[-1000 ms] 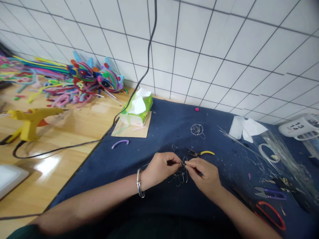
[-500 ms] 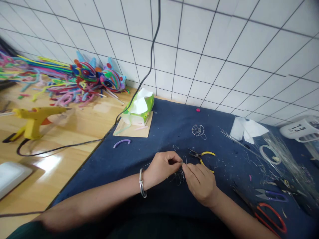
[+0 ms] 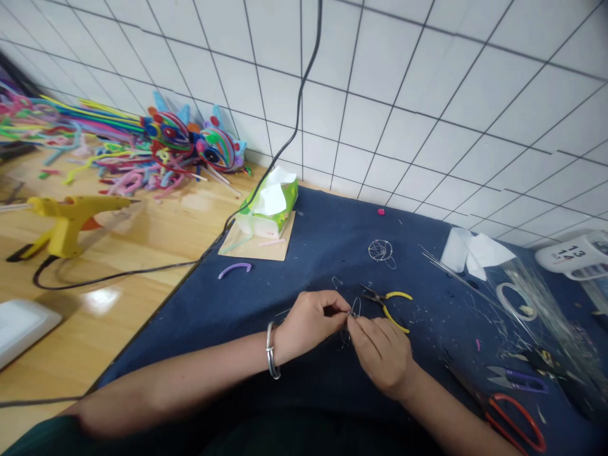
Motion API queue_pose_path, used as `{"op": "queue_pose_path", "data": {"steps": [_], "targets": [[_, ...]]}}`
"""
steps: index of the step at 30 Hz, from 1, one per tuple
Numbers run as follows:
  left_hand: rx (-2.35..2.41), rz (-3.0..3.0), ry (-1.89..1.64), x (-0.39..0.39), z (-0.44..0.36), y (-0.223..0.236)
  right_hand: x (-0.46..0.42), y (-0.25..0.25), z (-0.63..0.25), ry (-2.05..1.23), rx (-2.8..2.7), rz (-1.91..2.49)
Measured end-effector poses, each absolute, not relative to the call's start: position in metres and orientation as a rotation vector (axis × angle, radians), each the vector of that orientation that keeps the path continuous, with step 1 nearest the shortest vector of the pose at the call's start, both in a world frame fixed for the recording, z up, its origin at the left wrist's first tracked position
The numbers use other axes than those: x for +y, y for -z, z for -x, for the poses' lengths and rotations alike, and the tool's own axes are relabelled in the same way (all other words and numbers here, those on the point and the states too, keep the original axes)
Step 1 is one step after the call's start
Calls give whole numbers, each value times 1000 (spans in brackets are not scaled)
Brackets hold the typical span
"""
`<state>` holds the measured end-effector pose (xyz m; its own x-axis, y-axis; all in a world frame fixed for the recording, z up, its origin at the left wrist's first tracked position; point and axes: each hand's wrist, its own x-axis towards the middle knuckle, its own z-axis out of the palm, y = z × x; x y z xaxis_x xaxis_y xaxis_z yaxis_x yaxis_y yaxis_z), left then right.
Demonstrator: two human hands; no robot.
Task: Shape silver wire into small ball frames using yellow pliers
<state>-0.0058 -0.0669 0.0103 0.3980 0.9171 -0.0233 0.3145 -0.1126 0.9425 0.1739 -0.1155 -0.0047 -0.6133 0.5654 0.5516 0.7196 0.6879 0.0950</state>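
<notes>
My left hand, with a silver bangle on its wrist, pinches thin wire between thumb and forefinger. My right hand is closed on the same wire, its fingertips touching those of the left. Loops of the wire stick up above and hang below the fingertips; the fingers hide the rest. Just beyond the right hand lie pliers with yellow handles, their jaws apart. A round wire hoop with thin strands across it rests farther back on the dark blue cloth.
Scissors with red handles, purple snips and a coil of clear line lie at right. A tissue pack stands at the back. At left are a yellow glue gun, its black cable and colourful pipe cleaners.
The camera view has shifted slightly. Both hands stay together at the wire, and the loops by the fingertips have turned a little.
</notes>
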Motion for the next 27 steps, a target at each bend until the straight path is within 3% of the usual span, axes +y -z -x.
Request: {"op": "queue_pose_path", "data": {"steps": [10, 27], "targets": [[1003, -1747, -659, -64, 8, -10, -105, -10, -171, -469, -1972, 1256], [962, -1646, -519, -63, 6, -5, -104, -12, -174, -636, -1840, 1348]]}}
